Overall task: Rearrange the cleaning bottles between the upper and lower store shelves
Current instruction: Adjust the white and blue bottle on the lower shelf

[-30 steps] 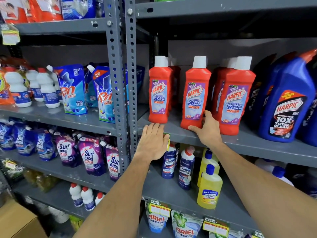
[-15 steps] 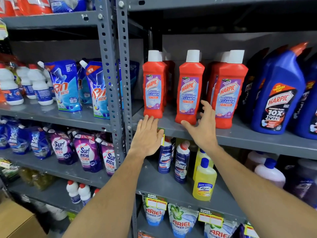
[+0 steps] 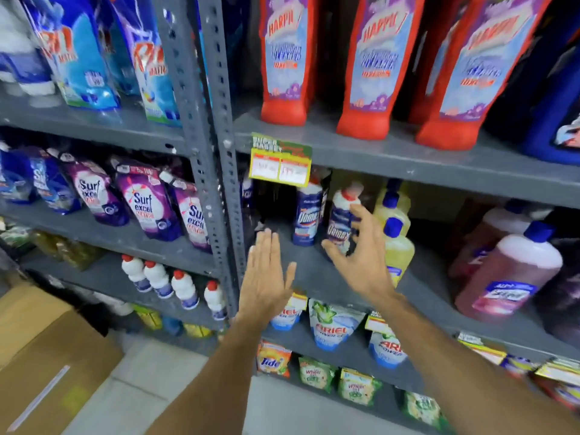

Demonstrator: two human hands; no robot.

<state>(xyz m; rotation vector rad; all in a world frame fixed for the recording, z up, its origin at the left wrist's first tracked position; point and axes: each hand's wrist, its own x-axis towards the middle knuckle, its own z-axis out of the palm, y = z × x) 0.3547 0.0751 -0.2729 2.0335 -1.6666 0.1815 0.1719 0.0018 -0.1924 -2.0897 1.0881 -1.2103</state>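
Head view: right hand [image 3: 361, 262], fingers spread, nearly at the blue-and-white plastic Domex bottle [image 3: 340, 222] on the grey metal lower shelf [image 3: 314, 274]. Left hand [image 3: 266, 277] flat, empty, left of that bottle. Step: reaching. Next, likely: clasp, lift upward.

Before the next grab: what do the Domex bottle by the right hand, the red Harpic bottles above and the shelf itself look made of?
Domex bottle: likely opaque glossy plastic, moulded waist, printed wrap label.
Red Harpic bottles: probably stiff moulded plastic, uniform red, soft sheen at the bases.
Shelf: apparently grey-painted metal; perforated uprights, scuffed paint on the edge.
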